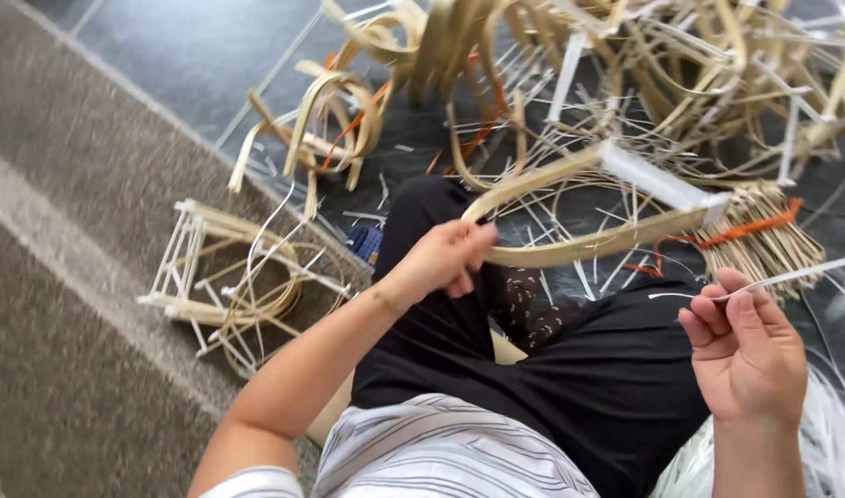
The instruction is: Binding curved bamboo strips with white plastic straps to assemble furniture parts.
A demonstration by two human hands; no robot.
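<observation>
The person is sitting on the floor, legs in black trousers filling the lower centre of the view. The left hand is closing around the near end of a bent bamboo frame, a loop of two flat strips joined at its far end by a white crosspiece; the frame is extending toward 2 o'clock from that hand, above the knee. The right hand, at 4 o'clock, is pinching a thin white strip between thumb and forefinger; the strip is running out toward 3 o'clock, and its far end is cut off by the picture edge. A tied bundle of short sticks with an orange cord is lying just beyond the frame. At 9 o'clock a finished cage-like frame is resting partly on a brown mat. At 12 o'clock a heap of curved bamboo strips is spreading across the floor; motion blur is making single pieces there hard to separate.
</observation>
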